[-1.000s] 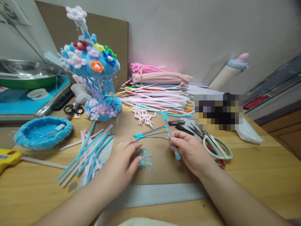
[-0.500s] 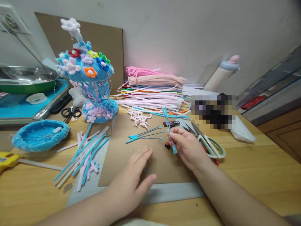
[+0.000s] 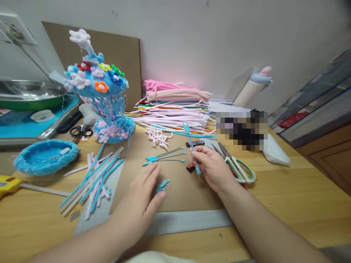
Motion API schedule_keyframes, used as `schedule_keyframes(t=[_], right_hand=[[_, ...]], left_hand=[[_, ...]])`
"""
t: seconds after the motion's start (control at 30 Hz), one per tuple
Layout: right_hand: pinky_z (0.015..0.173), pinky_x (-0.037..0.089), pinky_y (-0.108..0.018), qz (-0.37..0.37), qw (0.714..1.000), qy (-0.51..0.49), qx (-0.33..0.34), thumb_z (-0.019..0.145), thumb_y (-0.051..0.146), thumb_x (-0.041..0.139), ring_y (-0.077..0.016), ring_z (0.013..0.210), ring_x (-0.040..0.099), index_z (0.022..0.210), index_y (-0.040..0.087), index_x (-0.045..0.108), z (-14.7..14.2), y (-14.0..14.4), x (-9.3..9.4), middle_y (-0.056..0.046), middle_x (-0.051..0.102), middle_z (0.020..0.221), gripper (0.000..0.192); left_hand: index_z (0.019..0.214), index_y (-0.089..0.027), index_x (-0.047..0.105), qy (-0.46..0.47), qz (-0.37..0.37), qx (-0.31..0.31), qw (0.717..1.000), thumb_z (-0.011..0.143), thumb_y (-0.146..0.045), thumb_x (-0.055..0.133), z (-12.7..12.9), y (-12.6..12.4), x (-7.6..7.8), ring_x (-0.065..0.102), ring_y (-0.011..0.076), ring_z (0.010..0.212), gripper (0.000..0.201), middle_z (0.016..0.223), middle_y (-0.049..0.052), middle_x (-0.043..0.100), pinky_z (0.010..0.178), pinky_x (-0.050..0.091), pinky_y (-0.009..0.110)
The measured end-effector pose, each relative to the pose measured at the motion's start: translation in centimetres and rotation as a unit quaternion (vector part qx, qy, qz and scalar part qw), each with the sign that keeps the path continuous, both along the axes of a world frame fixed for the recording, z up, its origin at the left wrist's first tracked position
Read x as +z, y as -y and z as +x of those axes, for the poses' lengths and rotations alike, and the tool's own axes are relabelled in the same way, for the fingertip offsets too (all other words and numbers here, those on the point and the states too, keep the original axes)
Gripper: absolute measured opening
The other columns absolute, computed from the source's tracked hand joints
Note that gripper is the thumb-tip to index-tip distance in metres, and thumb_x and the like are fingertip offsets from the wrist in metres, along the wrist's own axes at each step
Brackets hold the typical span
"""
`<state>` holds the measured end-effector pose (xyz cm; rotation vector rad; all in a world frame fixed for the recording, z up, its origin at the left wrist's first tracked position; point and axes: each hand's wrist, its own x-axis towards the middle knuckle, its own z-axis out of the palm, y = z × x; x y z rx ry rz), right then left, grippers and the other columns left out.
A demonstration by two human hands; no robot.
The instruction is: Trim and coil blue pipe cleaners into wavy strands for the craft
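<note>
Blue stems (image 3: 189, 138) are pinched in right hand (image 3: 211, 166); probably light, bendy, best gripped mid-length. Left hand (image 3: 138, 195) is held half-spread, blue clippings (image 3: 162, 186) at its 2 o'clock.

Soft light, stretched outer edges

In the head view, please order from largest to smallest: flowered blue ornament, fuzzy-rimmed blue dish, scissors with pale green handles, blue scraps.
Flowered blue ornament
Fuzzy-rimmed dish
Pale-handled scissors
Blue scraps beside the left hand
</note>
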<state>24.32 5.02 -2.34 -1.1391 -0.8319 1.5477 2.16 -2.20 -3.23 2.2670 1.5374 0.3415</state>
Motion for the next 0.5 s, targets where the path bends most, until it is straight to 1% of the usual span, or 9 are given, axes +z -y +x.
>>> schedule_keyframes(t=[0.03,0.07,0.1,0.17,0.23,0.33,0.4,0.5], right_hand=[[0.052,0.038,-0.02,-0.012,1.0,-0.008,0.012,0.065,0.03,0.072,-0.0077,0.054,0.047,0.076,0.019,0.056,0.0,0.1,0.1,0.005,0.053,0.061,0.023],[0.052,0.039,-0.021,-0.025,0.999,-0.017,0.026,0.065,0.03,0.072,-0.0083,0.055,0.048,0.076,0.018,0.056,-0.1,0.3,0.2,0.005,0.053,0.063,0.023],[0.053,0.04,-0.022,-0.038,0.998,-0.025,0.041,0.064,0.031,0.072,-0.0088,0.056,0.049,0.076,0.018,0.056,-0.3,0.4,0.3,0.004,0.053,0.064,0.024],[0.054,0.041,-0.022,-0.056,0.996,-0.034,0.062,0.063,0.03,0.072,-0.0096,0.057,0.051,0.073,0.017,0.055,-0.7,0.7,0.3,0.003,0.053,0.065,0.023],[0.055,0.041,-0.022,-0.06,0.995,-0.034,0.067,0.063,0.029,0.071,-0.0094,0.057,0.05,0.072,0.017,0.054,-1.0,0.9,0.1,0.003,0.053,0.065,0.023],[0.055,0.04,-0.022,-0.053,0.997,-0.019,0.053,0.064,0.029,0.07,-0.0093,0.057,0.05,0.073,0.017,0.054,-1.2,0.9,-0.3,0.003,0.053,0.063,0.022],[0.054,0.038,-0.022,-0.05,0.998,-0.007,0.038,0.065,0.029,0.07,-0.0099,0.056,0.05,0.074,0.018,0.054,-1.0,0.8,-0.5,0.004,0.053,0.061,0.021],[0.052,0.037,-0.022,-0.049,0.999,0.0,0.009,0.063,0.029,0.069,-0.0103,0.054,0.05,0.073,0.019,0.053,-0.6,0.5,-0.6,0.005,0.052,0.06,0.021]], left_hand=[[0.143,-0.009,0.029,-0.035,0.02,0.032,0.999,0.092,-0.049,0.029,-0.5,0.1,-0.5,0.021,0.0294,0.14,0.065,0.152,0.016,0.024,0.11,0.027,0.053],[0.142,-0.006,0.032,-0.065,0.044,0.047,0.996,0.091,-0.052,0.03,-1.0,0.3,-1.1,0.023,0.032,0.139,0.069,0.151,0.019,0.026,0.109,0.028,0.055],[0.141,-0.004,0.033,-0.088,0.067,0.048,0.993,0.09,-0.053,0.032,-1.4,0.5,-1.7,0.025,0.0333,0.138,0.071,0.149,0.02,0.028,0.108,0.029,0.055],[0.14,-0.004,0.035,-0.119,0.116,0.034,0.986,0.088,-0.055,0.037,-1.7,0.9,-2.7,0.027,0.0332,0.137,0.073,0.148,0.021,0.03,0.108,0.031,0.052],[0.141,-0.004,0.033,-0.138,0.156,0.012,0.978,0.086,-0.056,0.04,-1.4,1.2,-3.3,0.025,0.0326,0.138,0.075,0.148,0.021,0.03,0.108,0.031,0.05],[0.141,-0.003,0.032,-0.157,0.182,-0.021,0.97,0.085,-0.06,0.039,-0.4,1.3,-3.4,0.022,0.0335,0.139,0.08,0.149,0.022,0.028,0.108,0.03,0.05],[0.141,-0.003,0.032,-0.163,0.176,-0.036,0.97,0.085,-0.061,0.038,0.4,1.0,-3.2,0.021,0.0339,0.139,0.082,0.149,0.022,0.027,0.109,0.026,0.052],[0.141,-0.003,0.032,-0.158,0.146,-0.049,0.975,0.084,-0.062,0.038,1.7,0.1,-2.8,0.019,0.0333,0.14,0.083,0.15,0.021,0.025,0.112,0.02,0.051]])
